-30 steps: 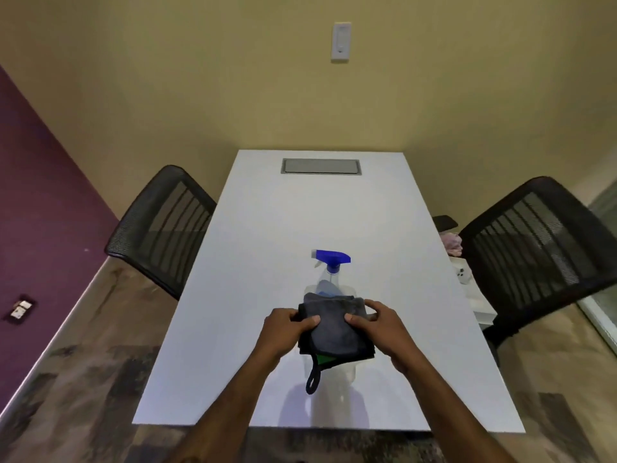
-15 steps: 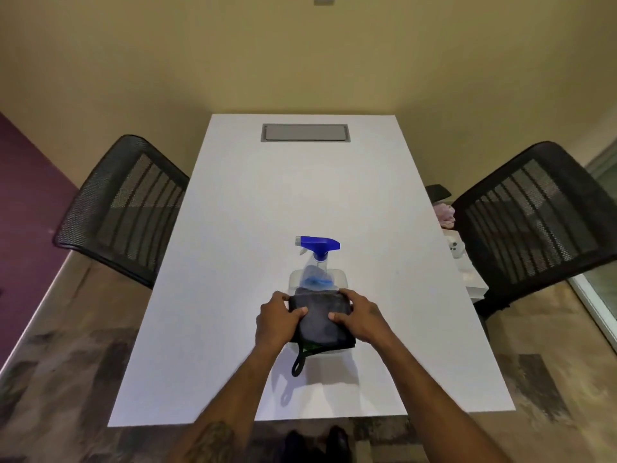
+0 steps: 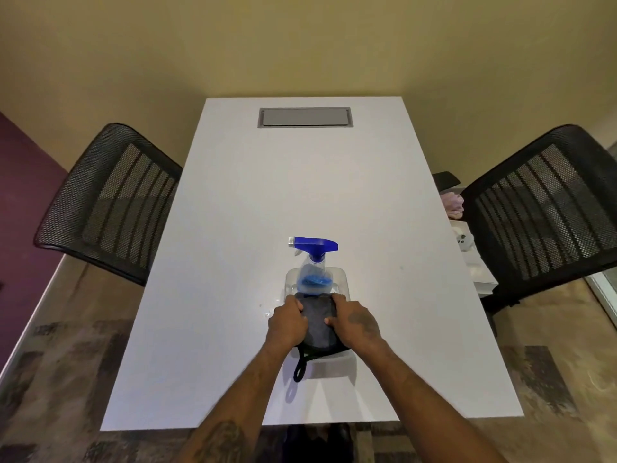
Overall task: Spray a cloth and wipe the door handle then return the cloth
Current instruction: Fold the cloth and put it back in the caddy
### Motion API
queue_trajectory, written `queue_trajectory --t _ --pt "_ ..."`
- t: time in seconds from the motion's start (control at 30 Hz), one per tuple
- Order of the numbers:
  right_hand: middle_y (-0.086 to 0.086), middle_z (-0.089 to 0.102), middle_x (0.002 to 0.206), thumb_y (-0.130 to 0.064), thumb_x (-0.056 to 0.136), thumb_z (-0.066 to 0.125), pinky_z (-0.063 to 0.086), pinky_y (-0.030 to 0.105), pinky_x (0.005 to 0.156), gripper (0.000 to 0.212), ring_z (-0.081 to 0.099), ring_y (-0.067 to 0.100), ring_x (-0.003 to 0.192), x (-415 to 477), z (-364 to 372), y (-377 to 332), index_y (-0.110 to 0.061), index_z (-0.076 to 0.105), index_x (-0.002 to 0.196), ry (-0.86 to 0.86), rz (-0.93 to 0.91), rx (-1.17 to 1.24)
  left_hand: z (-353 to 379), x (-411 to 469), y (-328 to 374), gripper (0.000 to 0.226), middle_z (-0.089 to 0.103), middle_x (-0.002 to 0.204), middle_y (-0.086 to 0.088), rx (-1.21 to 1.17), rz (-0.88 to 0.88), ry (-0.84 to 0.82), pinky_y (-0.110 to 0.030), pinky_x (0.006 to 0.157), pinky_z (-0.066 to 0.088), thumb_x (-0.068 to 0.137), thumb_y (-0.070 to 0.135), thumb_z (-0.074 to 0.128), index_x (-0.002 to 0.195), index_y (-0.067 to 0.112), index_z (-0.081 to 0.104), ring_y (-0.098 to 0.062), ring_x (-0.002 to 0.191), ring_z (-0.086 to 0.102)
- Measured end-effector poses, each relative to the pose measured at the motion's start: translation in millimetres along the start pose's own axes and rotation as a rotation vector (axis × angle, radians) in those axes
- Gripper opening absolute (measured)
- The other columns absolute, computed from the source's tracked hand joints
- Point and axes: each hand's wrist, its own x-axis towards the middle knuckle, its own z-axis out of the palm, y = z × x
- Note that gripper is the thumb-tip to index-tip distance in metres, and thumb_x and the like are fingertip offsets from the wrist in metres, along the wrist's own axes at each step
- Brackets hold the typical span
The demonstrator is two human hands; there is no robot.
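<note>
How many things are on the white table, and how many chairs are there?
Spray bottle: 1
Clear tray: 1
Dark cloth, held by the left hand and the right hand: 1
Black mesh chairs: 2
Total: 5

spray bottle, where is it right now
In the head view the spray bottle stands upright near the table's middle, in a clear tray, just beyond the cloth both hands hold.
</note>
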Motion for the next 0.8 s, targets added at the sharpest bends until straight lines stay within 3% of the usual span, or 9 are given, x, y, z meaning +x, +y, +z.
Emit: queue_trajectory --t 0.17,0.27,0.33,0.4,0.53,0.6,0.7,0.8 --pt "0.014 0.064 0.125 -0.031 0.098 0.051 0.051 0.037 0.091 0.042 0.064 0.031 0.109 7 11 -4 -0.013 0.044 0.136 -0.057 0.031 -0.028 8 9 6 0.032 0.065 0.131 -0.013 0.031 -0.052 -0.03 -0.033 0.097 0.055 0.109 0.029 0.05 0.136 0.013 0.046 -0.024 0.107 0.066" --pt "0.014 0.064 0.122 -0.027 0.102 0.04 0.049 0.036 0.088 0.032 0.063 0.031 0.107 14 19 -4 -0.014 0.05 0.13 -0.095 0.106 0.043 19 14 7 0.027 0.067 0.132 -0.012 0.017 -0.06 -0.008 -0.029 0.096 0.049 0.112 0.041 0.039 0.118 0.018 0.05 -0.014 0.09 0.06" --pt "0.011 0.066 0.119 -0.028 0.104 0.035 0.047 0.033 0.087 0.031 0.063 0.026 0.101 19 23 -4 -0.015 0.053 0.125 -0.096 0.153 0.11 28 22 4 0.031 0.068 0.132 -0.012 0.1 0.008 0.001 -0.031 0.103 0.048 0.113 0.043 0.037 0.116 0.018 0.055 -0.017 0.096 0.059" --pt "0.008 0.066 0.118 -0.03 0.105 0.032 0.045 0.028 0.083 0.032 0.057 0.021 0.089 22 26 -5 -0.016 0.055 0.122 -0.083 0.182 0.152 32 24 2 0.039 0.068 0.131 -0.012 0.157 0.063 0.019 -0.033 0.107 0.046 0.113 0.042 0.038 0.127 0.012 0.059 -0.021 0.104 0.06" --pt "0.016 0.066 0.111 -0.021 0.103 0.036 0.046 0.035 0.079 0.028 0.063 0.032 0.097 28 34 -5 -0.008 0.056 0.117 -0.064 0.231 0.218 39 24 0 0.038 0.07 0.109 -0.009 0.164 0.116 0.059 -0.032 0.098 0.05 0.113 0.044 0.032 0.11 0.018 0.06 -0.019 0.093 0.059" --pt "0.013 0.069 0.102 -0.032 0.104 0.037 0.05 0.031 0.078 0.034 0.066 0.028 0.092 28 37 -6 -0.01 0.062 0.11 -0.046 0.23 0.29 39 23 0 0.039 0.068 0.104 -0.005 0.125 0.064 0.082 -0.03 0.092 0.049 0.113 0.044 0.033 0.111 0.017 0.062 -0.017 0.091 0.058" --pt "0.001 0.067 0.083 -0.044 0.103 0.037 0.041 0.013 0.053 0.036 0.059 0.008 0.066 25 47 -5 -0.018 0.063 0.1 0.036 0.189 0.3 38 21 0 0.035 0.069 0.1 -0.006 0.058 -0.013 0.075 -0.031 0.089 0.054 0.113 0.036 0.039 0.111 0.012 0.064 -0.023 0.091 0.066" --pt "-0.001 0.066 0.081 -0.048 0.102 0.037 0.038 0.012 0.047 0.032 0.057 0.006 0.064 21 50 -6 -0.023 0.058 0.097 0.087 0.191 0.331 38 20 2 0.03 0.072 0.097 -0.005 0.091 -0.021 0.096 -0.025 0.078 0.058 0.111 0.032 0.044 0.118 0.01 0.064 -0.019 0.083 0.068"
